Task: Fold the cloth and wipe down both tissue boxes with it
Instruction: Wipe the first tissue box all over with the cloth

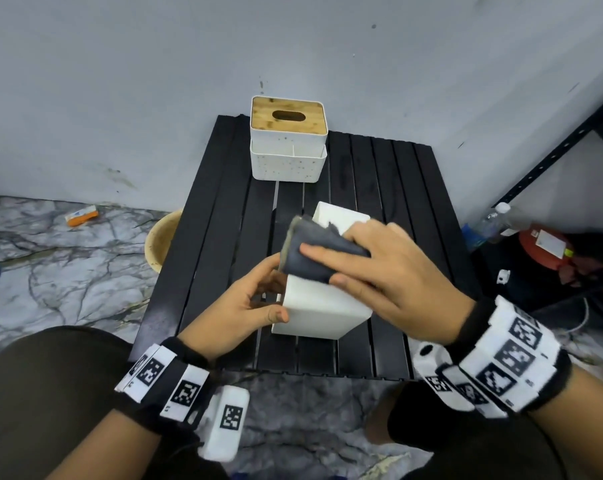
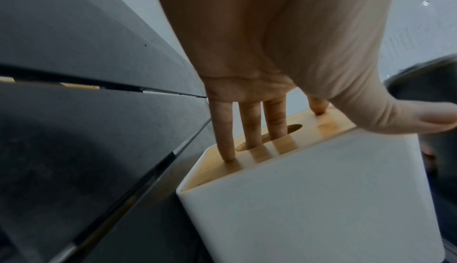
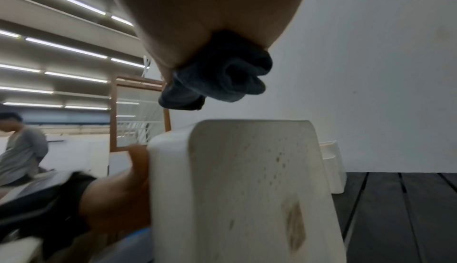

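You are tipping the near tissue box (image 1: 322, 308) onto its side at the centre of the head view, on the black slatted table (image 1: 379, 174). Your left hand (image 1: 239, 308) is bracing its wooden lid, fingers straight, two of them dipping into the oval slot (image 2: 269, 137). Your right hand (image 1: 392, 268) is pressing the folded grey cloth (image 1: 315, 252) onto the upturned white side, fingers spread and thumb curled under its edge. Keep the cloth flat and the left hand firm so the box is not sliding; the speckled face (image 3: 254, 179) probably needs passes too.

No tissue is showing in the slot. The second tissue box (image 1: 288, 124), upper centre, is sitting untouched, its front tray (image 1: 288, 164) looking empty.
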